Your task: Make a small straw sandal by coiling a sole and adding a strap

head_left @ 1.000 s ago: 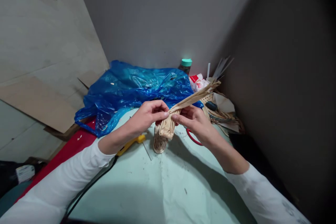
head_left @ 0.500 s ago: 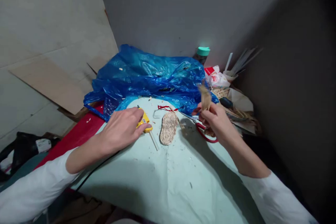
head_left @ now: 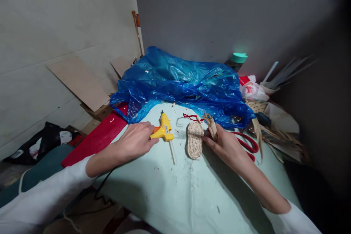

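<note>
Two bare hands are working above the pale green table (head_left: 175,193), each one occupying itself with a different object. The left hand (head_left: 135,139) is gripping the yellow glue gun (head_left: 165,128) by its handle; whether a finger is pressing the trigger, I cannot tell. The nozzle is pointing away from the person, towards the blue plastic bag (head_left: 186,76), and the clear glue stick (head_left: 172,152) is protruding from the rear end. The right hand (head_left: 226,142) is pinching the pale fibre strips (head_left: 211,127), whose loose ends are rising above the fingers. Between the gun and this hand, the woven oval piece (head_left: 195,140) is lying flat on the table, just beside the right fingertips; if they are touching it, I cannot tell. The red-handled scissors (head_left: 255,145) are resting near the right hand, partly hidden.

In my judgement, the step in hand is handling gun and strips together beside the woven piece. The next move seems to be calling for a firm hold on the gun, with its nozzle pointing clear of the bag and of the right fingers.
</note>
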`<state>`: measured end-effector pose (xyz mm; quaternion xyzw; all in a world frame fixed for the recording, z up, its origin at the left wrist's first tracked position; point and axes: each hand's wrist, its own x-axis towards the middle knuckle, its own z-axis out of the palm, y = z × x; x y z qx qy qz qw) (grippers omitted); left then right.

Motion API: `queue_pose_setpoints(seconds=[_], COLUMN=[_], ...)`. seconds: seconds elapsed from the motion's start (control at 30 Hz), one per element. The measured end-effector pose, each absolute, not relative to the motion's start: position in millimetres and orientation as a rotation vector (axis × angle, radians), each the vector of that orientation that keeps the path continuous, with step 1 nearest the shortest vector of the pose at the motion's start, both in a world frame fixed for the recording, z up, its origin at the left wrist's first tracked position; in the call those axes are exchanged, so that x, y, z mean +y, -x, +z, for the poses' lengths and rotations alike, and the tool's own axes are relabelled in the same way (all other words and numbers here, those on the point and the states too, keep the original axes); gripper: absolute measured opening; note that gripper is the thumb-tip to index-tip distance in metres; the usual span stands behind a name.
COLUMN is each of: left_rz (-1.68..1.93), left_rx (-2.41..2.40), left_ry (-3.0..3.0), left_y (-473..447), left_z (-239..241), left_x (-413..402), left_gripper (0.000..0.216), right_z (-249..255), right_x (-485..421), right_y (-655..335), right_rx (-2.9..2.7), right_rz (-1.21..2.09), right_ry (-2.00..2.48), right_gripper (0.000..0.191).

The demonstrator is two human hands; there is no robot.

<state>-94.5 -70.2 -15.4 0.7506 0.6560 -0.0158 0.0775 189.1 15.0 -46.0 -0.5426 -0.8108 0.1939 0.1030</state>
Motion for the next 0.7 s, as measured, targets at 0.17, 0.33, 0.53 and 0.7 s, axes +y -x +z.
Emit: queue_pose_setpoints(seconds=[0.17,0.33,0.53,0.7], left_rz=[-0.064,-0.193,-0.190,-0.008], left_rx=[1.906,1.993,1.907,1.988], left_ry=[-2.347,-2.341,-2.356,-2.388], left_y=[116,131,136,126], left_z=[-14,-12,-5,17], left_x=[-64,-47,-44,-53], left_gripper=[0.034,0.032,0.031,0.041], right_z=[-39,-29,-15,-20], right_x=[19,21,32,54], right_y=[-196,-204,-183,-157], right_rx=[-2.435,-2.421,-2.445,-2.556], right_rz=[0.593,0.593,0.430,0.391], right_ry=[1.632,1.639,1.693,1.754], right_gripper=[0.009,0.008,0.009,0.022])
